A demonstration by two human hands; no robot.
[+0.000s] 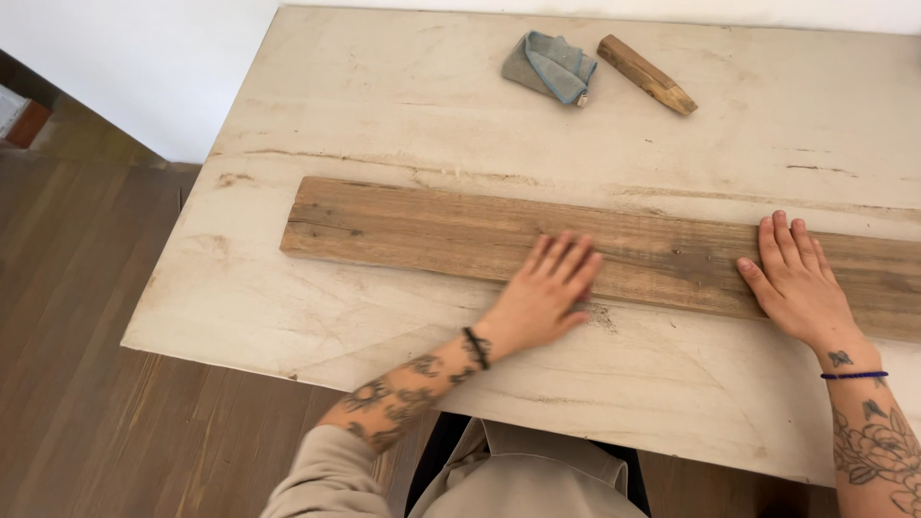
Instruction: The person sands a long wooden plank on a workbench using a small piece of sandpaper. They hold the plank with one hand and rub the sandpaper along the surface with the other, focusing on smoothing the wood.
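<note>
Weathered brown wooden plank (432, 235), long, knotty and grey-streaked, lies across the pale counter (317, 317) at mid-frame. Left hand (542, 297) and right hand (801, 283) press flat on it, fingers spread, gripping nothing.

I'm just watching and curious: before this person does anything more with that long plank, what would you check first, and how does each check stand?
1. Plank lies flat on the table: ok.
2. Left hand flat on the plank: ok.
3. Right hand flat on the plank: ok.
4. Cloth and small wood piece lie apart from the plank: ok.
5. Plank's right end on the table: cannot tell, out of frame.
</note>
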